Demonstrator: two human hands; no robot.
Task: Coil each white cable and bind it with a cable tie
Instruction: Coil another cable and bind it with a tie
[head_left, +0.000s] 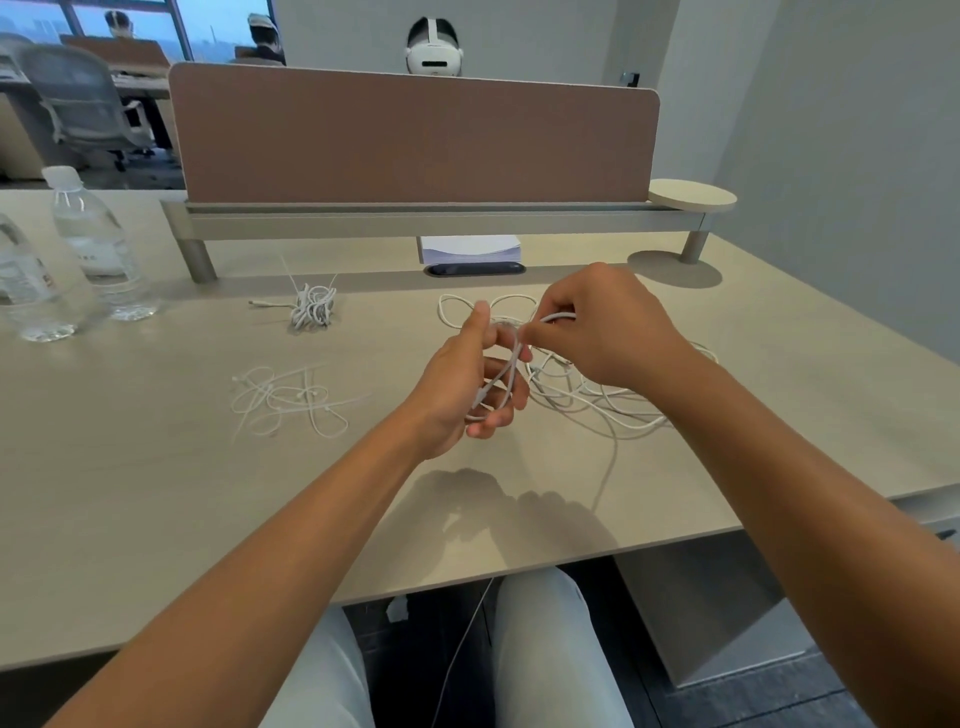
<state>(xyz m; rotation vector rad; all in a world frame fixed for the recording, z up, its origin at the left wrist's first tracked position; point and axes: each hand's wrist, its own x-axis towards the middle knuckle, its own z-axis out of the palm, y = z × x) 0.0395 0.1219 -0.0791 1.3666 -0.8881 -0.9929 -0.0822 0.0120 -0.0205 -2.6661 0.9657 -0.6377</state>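
Both hands work over the middle of the desk (156, 519). Item one: left hand (462, 387), fingers curled around a few loops of white cable (506, 374), thumb raised; I count the cable wound round those fingers. Item two: right hand (602, 327), just right of it, fingertips pinching the same cable where it rises off the left hand's fingers.

Item three: the rest of that cable, a loose tangle (587, 400) lying on the desk under and behind the right hand, reaching out to the right. One strand (605, 467) trails toward me, crosses the near desk edge and hangs between my knees.

Item four: a scatter of white cable ties (283, 397), left of the left hand and apart from it, lying flat and overlapping.

Item five: a coiled cable bundle (311, 306), farther back and left, bound, with tie tails sticking up and one plug end pointing left.

Item six: two clear water bottles (96, 244), upright at the far left.

Item seven: a brown divider panel (415, 140) on a grey rail across the far desk edge, a white paper stack (470, 248) beneath it, and a round beige shelf (693, 196) at its right end.

Item eight: a person in a white headset (434, 49) beyond the divider.
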